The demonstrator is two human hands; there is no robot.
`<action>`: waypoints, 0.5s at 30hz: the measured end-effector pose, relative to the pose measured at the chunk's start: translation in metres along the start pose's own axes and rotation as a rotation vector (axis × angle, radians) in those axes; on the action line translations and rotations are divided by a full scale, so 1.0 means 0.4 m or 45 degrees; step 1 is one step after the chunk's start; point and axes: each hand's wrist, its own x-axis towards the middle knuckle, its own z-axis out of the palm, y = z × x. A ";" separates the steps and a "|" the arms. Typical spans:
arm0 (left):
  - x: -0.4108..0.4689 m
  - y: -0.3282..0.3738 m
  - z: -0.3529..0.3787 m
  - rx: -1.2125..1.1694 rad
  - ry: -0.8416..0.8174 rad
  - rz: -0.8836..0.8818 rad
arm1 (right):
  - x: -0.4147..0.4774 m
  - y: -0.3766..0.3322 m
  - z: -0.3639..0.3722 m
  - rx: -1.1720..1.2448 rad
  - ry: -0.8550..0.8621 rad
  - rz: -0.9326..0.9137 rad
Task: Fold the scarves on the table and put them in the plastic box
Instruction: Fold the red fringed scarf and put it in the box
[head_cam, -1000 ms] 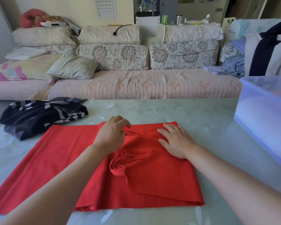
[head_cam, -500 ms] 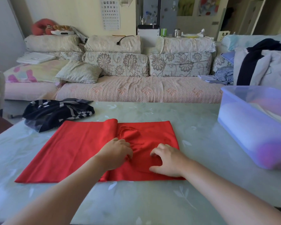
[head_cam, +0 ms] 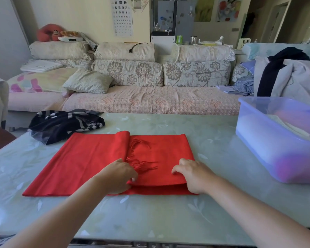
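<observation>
A red scarf (head_cam: 89,158) lies flat on the table, part folded, its fringe (head_cam: 143,165) showing on top in the middle. My left hand (head_cam: 117,177) pinches the near edge of the upper layer just left of the fringe. My right hand (head_cam: 192,175) grips the near right corner of the same layer, fingers curled over it, and the edge is slightly lifted. A crumpled black-and-white scarf (head_cam: 66,125) sits at the far left of the table. The translucent plastic box (head_cam: 268,151) stands at the right with pale folded cloth inside.
The glass-topped table (head_cam: 150,215) has bare surface in front of the red scarf and between the scarf and the box. Behind the table runs a sofa (head_cam: 150,101) with cushions. Clothes are piled on a chair (head_cam: 284,76) at the back right.
Both hands have slid from the far part of the red scarf to its near edge and taken hold of the upper layer. The view has pulled back and lifted.
</observation>
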 end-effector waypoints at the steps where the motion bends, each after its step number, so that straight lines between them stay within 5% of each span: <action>1: -0.006 0.008 0.000 -0.003 -0.073 -0.024 | -0.009 0.007 -0.008 0.004 -0.074 0.004; 6: -0.012 0.025 -0.018 0.035 -0.249 -0.144 | -0.027 0.014 -0.032 0.180 -0.405 0.153; 9: 0.017 0.023 -0.036 -0.317 -0.139 -0.320 | 0.003 0.020 -0.032 0.207 -0.196 0.221; 12: 0.057 0.014 -0.018 -0.412 0.132 -0.234 | 0.042 0.019 -0.011 0.111 0.085 0.122; 15: 0.083 0.006 0.023 -0.222 -0.044 -0.244 | 0.086 0.018 0.024 0.104 0.091 0.093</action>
